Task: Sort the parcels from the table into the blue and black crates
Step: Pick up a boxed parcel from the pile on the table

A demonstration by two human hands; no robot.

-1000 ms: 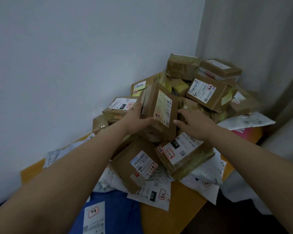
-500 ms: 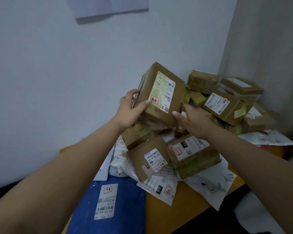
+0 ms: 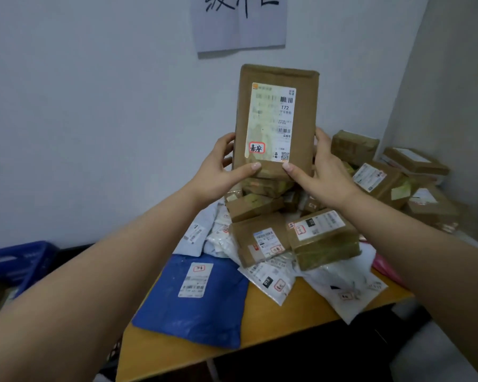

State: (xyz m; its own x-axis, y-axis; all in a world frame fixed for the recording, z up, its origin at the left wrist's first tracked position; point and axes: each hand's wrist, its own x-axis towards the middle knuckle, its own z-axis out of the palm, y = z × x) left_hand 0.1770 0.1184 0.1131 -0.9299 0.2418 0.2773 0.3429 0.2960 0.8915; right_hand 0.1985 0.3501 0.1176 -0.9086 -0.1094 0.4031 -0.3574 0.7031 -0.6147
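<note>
I have the brown parcel [image 3: 276,122] upright in the air above the far heap, its label facing me, with my left hand [image 3: 218,172] curled round its lower left edge and my right hand [image 3: 319,172] curled round its lower right edge, both thumbs pressed on the front face near the bottom. Both holds sit low on a tall parcel, so I judge it top-heavy; if I swing it fast toward a crate it could tip forward or back out of my thumbs and drop onto the heap. The heap of brown boxes [image 3: 370,177] at the far right looks loosely stacked, and a falling parcel could knock some off the table [image 3: 301,315] on the right side. The blue crate [image 3: 17,260] shows only as a corner at the left edge, well apart from the parcel, and I cannot see a black crate for certain, so a misread of the red-framed mark on the label would send it to the wrong one. Nearer me lie a blue mailer [image 3: 193,299] and white mailers [image 3: 342,288], some overhanging the near table edge; brushing them with my forearms as I turn left could drag them to the floor.
</note>
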